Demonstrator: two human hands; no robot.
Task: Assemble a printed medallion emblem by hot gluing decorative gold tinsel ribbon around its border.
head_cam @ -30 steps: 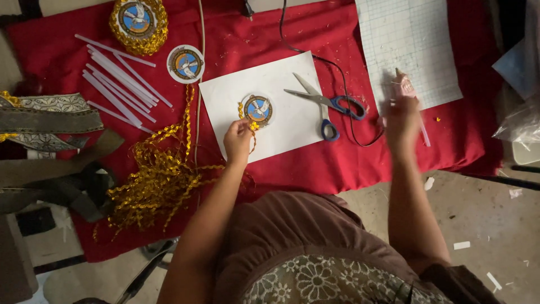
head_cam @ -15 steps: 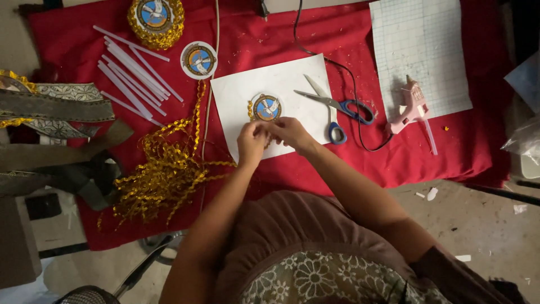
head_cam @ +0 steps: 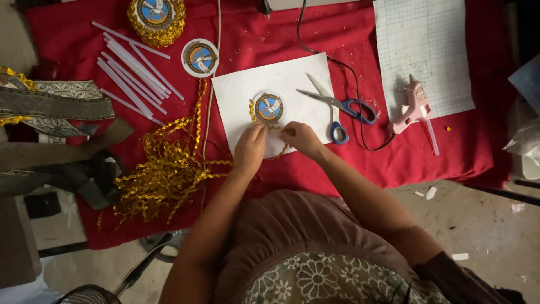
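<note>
1. Badge point(head_cam: 269, 108): a round disc with a bird picture, blue inside a gold ring. It lies near the middle of the white sheet point(head_cam: 247, 90), which seems to shield the cloth under it.
2. Trim point(head_cam: 163, 169): gold zigzag cord. One end curls along the badge's left rim and passes under both hands; the rest lies heaped toward the cloth's left front edge, slack enough to feed.
3. Left hand point(head_cam: 250, 149): fingers closed, fingertips pinching the trim just below the badge, apparently to press it to the rim.
4. Right hand point(head_cam: 301, 138): fingers curled onto the trim at the badge's lower right, pinning it to the sheet.
5. Scissors point(head_cam: 337, 107): blades open, blue handles, on the sheet's right edge, within reach of the right hand.
6. Glue gun point(head_cam: 415, 107): pink, lying on its side beside the grid mat point(head_cam: 422, 50), toward the cloth's right edge, its cord running to the back edge.
7. Glue sticks point(head_cam: 132, 62): pale rods scattered at the back left; next to them a plain badge point(head_cam: 199, 57), and a trimmed one point(head_cam: 156, 17) at the back edge.
8. Red cloth point(head_cam: 360, 34): carries everything.
</note>
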